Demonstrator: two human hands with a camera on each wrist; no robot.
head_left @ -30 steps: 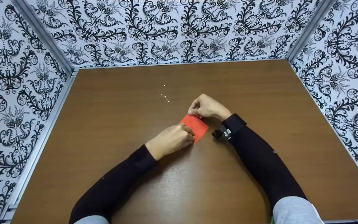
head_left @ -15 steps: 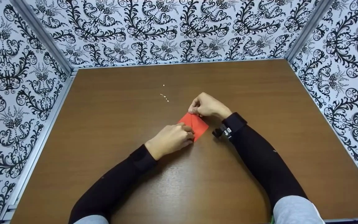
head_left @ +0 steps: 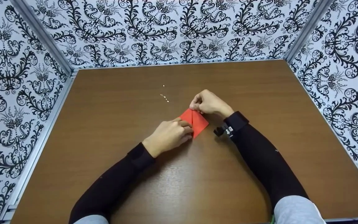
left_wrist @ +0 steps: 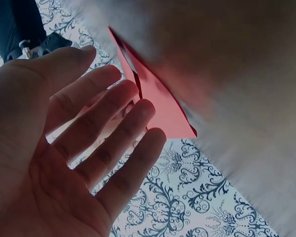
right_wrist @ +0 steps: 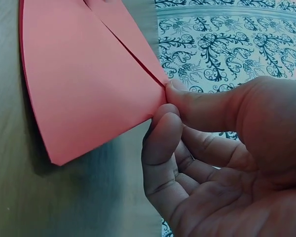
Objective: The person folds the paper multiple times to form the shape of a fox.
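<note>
A folded sheet of red paper (head_left: 200, 123) has a square outline in the head view, with a seam running down from its far corner. At that corner, my right hand (head_left: 210, 102) pinches the paper between thumb and fingertips. The right wrist view shows the flap edges of the paper (right_wrist: 89, 89) meeting at the pinched tip. My left hand (head_left: 169, 135) lies over the paper's left side, hiding part of it. In the left wrist view, the loosely extended fingers of my left hand (left_wrist: 96, 133) touch the paper (left_wrist: 160, 106), with the thumb apart from it.
Both hands work over a brown wooden table (head_left: 120, 102). Small bright specks (head_left: 165, 98) show on it beyond the paper. Patterned black-and-white walls (head_left: 179, 31) enclose the back and sides. A small black camera (head_left: 219, 130) sticks out from the right wrist.
Both hands and the red paper have shifted slightly away from the body. The seam in the paper shows more clearly. My right hand keeps its pinch on the corner.
</note>
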